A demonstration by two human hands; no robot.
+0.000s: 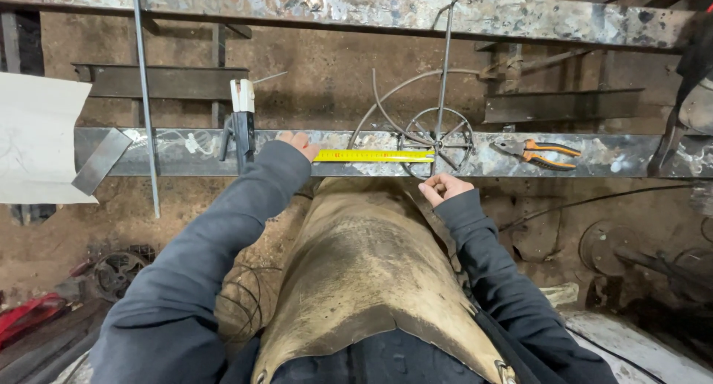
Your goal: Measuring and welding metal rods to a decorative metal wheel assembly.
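Observation:
A yellow tape measure blade [373, 156] lies stretched along a flat steel beam [178, 152]. My left hand [298, 143] presses on its left end. My right hand [443, 187] is curled at the beam's near edge, right beside the blade's right end, and seems to grip the tape there. A round wire wheel with spokes [437, 137] rests on the beam just above my right hand, with a thin upright rod [444, 64] rising from it. A worn leather apron [364, 265] covers my front.
An electrode holder clamp [242, 120] sits on the beam left of my left hand. Orange-handled pliers [536, 152] lie to the right. A slanted rod [145, 94] and a flat steel strip [99, 161] are at left. Scrap metal lies on the dirt floor.

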